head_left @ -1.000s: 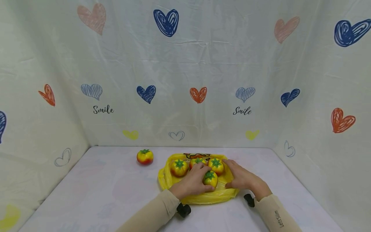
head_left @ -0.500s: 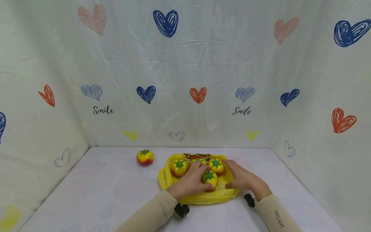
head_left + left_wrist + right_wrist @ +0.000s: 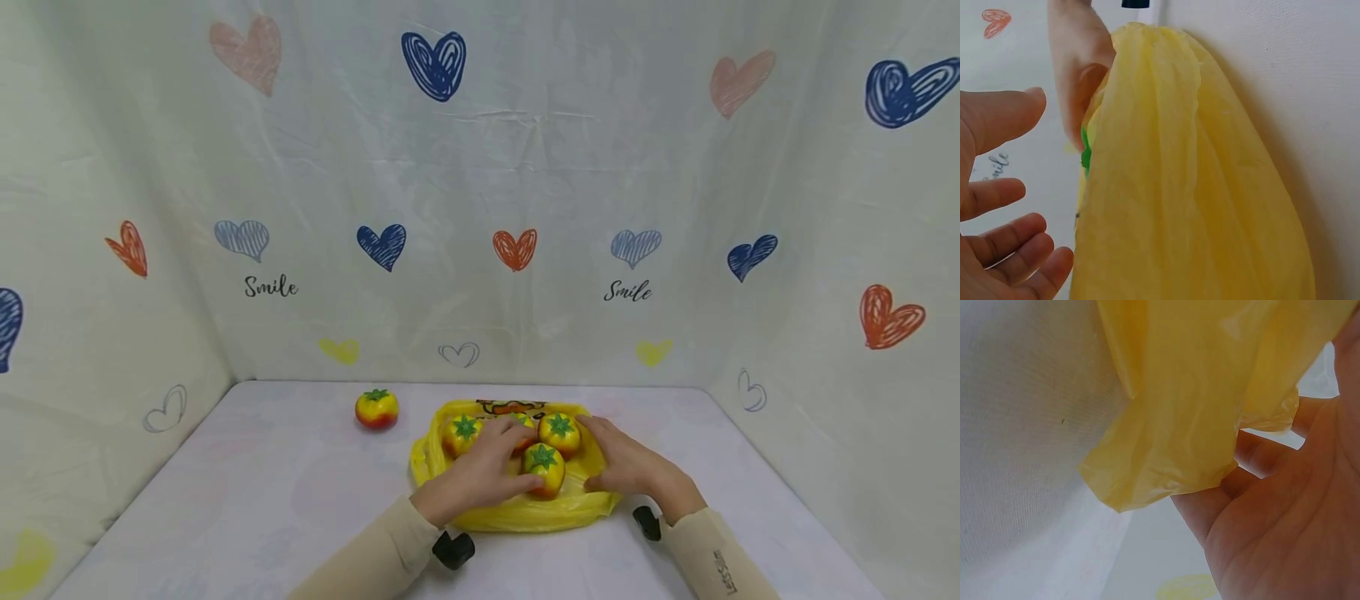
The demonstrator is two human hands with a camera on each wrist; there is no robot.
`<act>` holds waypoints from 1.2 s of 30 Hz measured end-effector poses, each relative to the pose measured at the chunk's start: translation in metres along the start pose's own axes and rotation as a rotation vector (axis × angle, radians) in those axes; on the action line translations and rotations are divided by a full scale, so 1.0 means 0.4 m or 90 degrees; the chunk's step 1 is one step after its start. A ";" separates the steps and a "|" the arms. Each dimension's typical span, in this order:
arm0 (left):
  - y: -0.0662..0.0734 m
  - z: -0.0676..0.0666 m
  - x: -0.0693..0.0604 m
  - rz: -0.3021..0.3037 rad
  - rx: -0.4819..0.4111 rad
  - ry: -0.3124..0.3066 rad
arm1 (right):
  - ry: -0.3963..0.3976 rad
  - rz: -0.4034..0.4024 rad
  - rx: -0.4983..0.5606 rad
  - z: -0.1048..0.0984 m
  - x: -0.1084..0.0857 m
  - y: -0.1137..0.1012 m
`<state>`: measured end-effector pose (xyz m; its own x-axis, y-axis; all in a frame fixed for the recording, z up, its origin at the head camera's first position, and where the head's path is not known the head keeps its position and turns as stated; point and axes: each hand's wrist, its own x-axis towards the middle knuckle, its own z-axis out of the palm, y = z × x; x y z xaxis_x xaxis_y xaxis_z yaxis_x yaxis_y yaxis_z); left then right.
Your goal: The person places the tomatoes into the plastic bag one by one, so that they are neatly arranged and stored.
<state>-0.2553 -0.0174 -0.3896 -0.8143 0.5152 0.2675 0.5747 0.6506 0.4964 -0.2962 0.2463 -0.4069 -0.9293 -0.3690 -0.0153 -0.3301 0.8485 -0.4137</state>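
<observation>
A yellow plastic bag (image 3: 517, 518) lies spread at the table's middle. In it sit several yellow-and-red toy fruits with green leafy tops, such as the front fruit (image 3: 543, 470) and the back-right fruit (image 3: 559, 434). My left hand (image 3: 483, 475) hovers over the bag's left part, fingers apart; in the left wrist view no object shows between its fingers (image 3: 1016, 237). It partly hides the fruits behind it. My right hand (image 3: 637, 462) holds the bag's right rim. The right wrist view shows its fingers (image 3: 1204, 509) passing behind the plastic, tips hidden.
One more toy fruit (image 3: 377, 409) stands outside the bag, at the back left of the white table (image 3: 262, 492). A white curtain with printed hearts (image 3: 480, 167) closes in the back and both sides.
My left hand has drawn a little leftward from the front fruit, which now shows more fully. The right hand stays at the bag's rim.
</observation>
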 end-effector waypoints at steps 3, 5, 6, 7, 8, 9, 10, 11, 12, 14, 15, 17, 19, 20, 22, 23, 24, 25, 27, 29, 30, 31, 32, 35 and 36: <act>-0.005 -0.014 -0.016 -0.007 -0.006 0.000 | 0.001 0.000 0.001 0.002 -0.001 0.001; -0.011 -0.023 -0.026 -0.009 -0.001 0.003 | -0.001 0.002 0.003 0.003 -0.002 0.001; -0.016 -0.028 -0.031 -0.008 0.003 0.005 | -0.002 0.004 0.004 0.004 -0.002 0.001; -0.019 -0.033 -0.037 -0.009 0.004 0.007 | -0.003 0.005 0.005 0.004 -0.003 0.001; -0.024 -0.039 -0.041 -0.005 0.008 0.012 | -0.003 0.006 0.005 0.004 -0.003 0.001; -0.028 -0.044 -0.045 0.001 0.012 0.021 | -0.004 0.007 0.005 0.004 -0.003 0.001; -0.033 -0.049 -0.049 0.007 0.016 0.028 | -0.003 0.008 0.004 0.004 -0.003 0.001; -0.039 -0.055 -0.052 0.011 0.020 0.037 | -0.002 0.007 0.003 0.005 -0.003 0.002; -0.044 -0.061 -0.056 0.014 0.021 0.047 | -0.002 0.007 0.002 0.005 -0.003 0.003; -0.054 -0.074 -0.062 0.020 0.022 0.066 | -0.001 0.006 -0.001 0.005 -0.002 0.005; -0.060 -0.080 -0.065 0.022 0.023 0.075 | -0.001 0.005 -0.002 0.005 -0.001 0.005; -0.071 -0.093 -0.072 0.024 0.023 0.088 | -0.001 0.003 -0.002 0.005 0.000 0.007; -0.082 -0.106 -0.078 0.025 0.027 0.097 | 0.000 0.003 -0.002 0.005 0.000 0.007; -0.088 -0.113 -0.082 0.024 0.031 0.101 | -0.001 0.002 -0.001 0.005 0.000 0.007; -0.101 -0.126 -0.089 0.018 0.042 0.111 | -0.002 0.002 -0.001 0.005 0.001 0.007; -0.109 -0.133 -0.093 0.012 0.047 0.117 | -0.002 0.002 -0.001 0.005 0.002 0.006; -0.116 -0.140 -0.097 0.004 0.052 0.124 | -0.003 0.002 -0.003 0.005 0.003 0.006; -0.123 -0.147 -0.102 -0.004 0.054 0.129 | -0.003 0.003 -0.004 0.005 0.003 0.005; -0.138 -0.159 -0.109 -0.013 0.054 0.139 | -0.004 0.004 -0.003 0.005 0.004 0.004; -0.153 -0.171 -0.117 -0.021 0.056 0.144 | -0.006 0.007 -0.001 0.004 0.002 0.003; -0.161 -0.176 -0.120 -0.022 0.060 0.147 | -0.007 0.008 -0.001 0.005 0.001 0.003; -0.170 -0.180 -0.123 -0.021 0.064 0.150 | -0.007 0.008 0.001 0.004 0.000 0.002; -0.178 -0.183 -0.126 -0.020 0.068 0.154 | -0.008 0.008 0.003 0.004 -0.001 0.002; -0.203 -0.194 -0.134 -0.026 0.081 0.163 | -0.007 0.007 0.001 0.003 -0.003 0.002; -0.211 -0.197 -0.136 -0.030 0.082 0.165 | -0.007 0.007 0.000 0.003 -0.003 0.002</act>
<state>-0.2660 -0.1442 -0.3807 -0.8248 0.3332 0.4569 0.5273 0.7449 0.4088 -0.2952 0.2469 -0.4083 -0.9308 -0.3643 -0.0305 -0.3200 0.8523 -0.4137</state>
